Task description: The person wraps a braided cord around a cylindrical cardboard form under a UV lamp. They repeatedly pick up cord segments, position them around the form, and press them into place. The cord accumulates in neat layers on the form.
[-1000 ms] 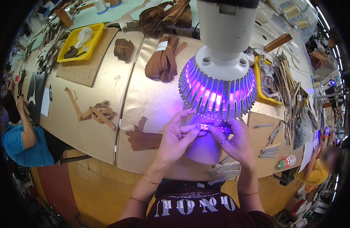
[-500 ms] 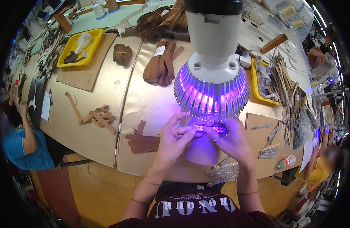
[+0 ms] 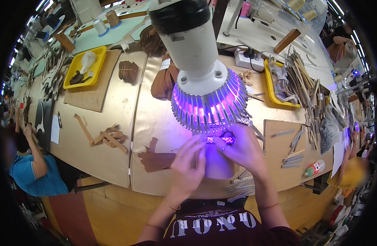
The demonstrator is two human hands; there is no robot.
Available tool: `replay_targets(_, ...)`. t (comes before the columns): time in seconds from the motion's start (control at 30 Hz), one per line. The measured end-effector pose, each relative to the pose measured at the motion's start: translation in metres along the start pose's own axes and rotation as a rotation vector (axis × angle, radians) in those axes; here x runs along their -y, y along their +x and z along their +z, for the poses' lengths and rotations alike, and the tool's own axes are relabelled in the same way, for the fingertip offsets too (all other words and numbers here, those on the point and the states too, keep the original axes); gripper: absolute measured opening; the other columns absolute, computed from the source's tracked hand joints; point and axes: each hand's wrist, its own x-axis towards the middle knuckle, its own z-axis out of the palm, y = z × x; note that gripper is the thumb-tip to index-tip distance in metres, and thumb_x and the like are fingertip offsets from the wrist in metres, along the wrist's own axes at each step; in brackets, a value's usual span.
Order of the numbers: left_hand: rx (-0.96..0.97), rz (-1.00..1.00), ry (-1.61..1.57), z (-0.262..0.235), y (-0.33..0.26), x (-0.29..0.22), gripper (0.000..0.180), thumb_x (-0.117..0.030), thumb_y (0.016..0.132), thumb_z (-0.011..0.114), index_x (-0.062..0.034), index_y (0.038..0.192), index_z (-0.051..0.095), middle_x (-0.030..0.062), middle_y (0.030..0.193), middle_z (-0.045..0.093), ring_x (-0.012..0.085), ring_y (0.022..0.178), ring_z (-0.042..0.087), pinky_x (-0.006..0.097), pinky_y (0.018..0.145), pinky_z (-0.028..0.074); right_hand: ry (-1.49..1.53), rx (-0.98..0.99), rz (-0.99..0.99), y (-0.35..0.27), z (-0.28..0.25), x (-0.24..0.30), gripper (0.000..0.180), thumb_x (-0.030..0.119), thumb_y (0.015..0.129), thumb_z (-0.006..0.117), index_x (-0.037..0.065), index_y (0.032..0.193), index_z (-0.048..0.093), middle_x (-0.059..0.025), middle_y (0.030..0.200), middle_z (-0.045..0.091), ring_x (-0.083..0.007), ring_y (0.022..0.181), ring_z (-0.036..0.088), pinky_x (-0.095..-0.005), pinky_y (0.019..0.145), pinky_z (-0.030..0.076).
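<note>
Under a finned lamp (image 3: 211, 98) that glows purple, my right hand (image 3: 247, 149) pinches a short braided strip (image 3: 210, 140) between thumb and fingers. The strip's checked pattern shines pink in the light. My left hand (image 3: 186, 166) is just left of the strip's end, its fingers loosely bent and its thumb apart, with nothing visible in them. Below the strip is a smooth rounded surface (image 3: 219, 167), lit purple. Several silvery braided strips (image 3: 242, 185) lie at the table's near edge beside my right forearm.
Brown leather pieces (image 3: 155, 160) and loose tan strips (image 3: 110, 137) lie to the left. A yellow tray (image 3: 99, 65) sits far left, another yellow tray (image 3: 270, 88) right. Cut strips rest on a cardboard sheet (image 3: 274, 151), near a bottle (image 3: 315, 168). People sit on both sides.
My left hand has come off the braided strip and moved slightly down and left. The right hand still holds the strip. The view has shifted, so the lamp appears further left.
</note>
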Motion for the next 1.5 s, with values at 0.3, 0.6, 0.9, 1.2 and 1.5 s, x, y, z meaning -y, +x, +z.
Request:
replay_targets(0.3,0.178,-0.007,-0.049,0.013,-0.008,-0.001,0.035,0.002,0.091,0.055,-0.0004,0.125,0.057,0.0234,0.126,0.059,0.0414,0.115,0.059,0.047,0.1,0.047,-0.306,-0.161,0.035,-0.015,-0.018,0.002,0.034,0.034,0.08,0.077,0.003,0.077,0.066,-0.0103,0.063,0.063,-0.023,0.058,0.063,-0.0343,0.056,0.048)
replay_targets(0.6,0.342,0.14,0.17,0.006,-0.008,0.002,0.047,0.004,0.084,0.056,-0.0078,0.129,0.057,0.0288,0.137,0.048,0.0407,0.123,0.053,0.05,0.105,0.042,-0.302,-0.083,0.103,-0.018,-0.049,-0.007,0.042,0.044,0.084,0.071,0.003,0.075,0.071,-0.0152,0.061,0.063,-0.0327,0.06,0.064,-0.0398,0.059,0.049)
replay_targets(0.9,0.381,0.152,0.239,0.003,-0.003,-0.003,0.045,0.002,0.084,0.056,-0.0094,0.128,0.058,0.0273,0.138,0.048,0.0416,0.121,0.054,0.048,0.105,0.043,-0.245,-0.083,0.141,-0.021,-0.047,-0.023,0.045,0.047,0.085,0.069,0.004,0.076,0.071,-0.0149,0.065,0.065,-0.0321,0.063,0.065,-0.0405,0.062,0.049)
replay_targets(1.2,0.374,0.153,0.265,0.002,0.0,-0.01,0.03,-0.001,0.094,0.053,-0.006,0.123,0.06,0.0263,0.13,0.055,0.0418,0.116,0.058,0.049,0.103,0.044,-0.184,-0.184,0.168,-0.025,-0.011,-0.057,0.052,0.057,0.084,0.064,0.006,0.075,0.069,-0.0143,0.067,0.065,-0.0325,0.065,0.066,-0.0413,0.061,0.05)
replay_targets(1.5,0.383,0.097,0.25,-0.006,0.003,-0.015,0.035,-0.008,0.094,0.055,-0.0068,0.129,0.055,0.0269,0.137,0.05,0.0416,0.127,0.049,0.052,0.11,0.034,-0.031,-0.219,0.133,-0.031,-0.006,-0.052,0.043,0.047,0.083,0.071,0.005,0.075,0.069,-0.0137,0.064,0.063,-0.0312,0.059,0.062,-0.0376,0.056,0.046)
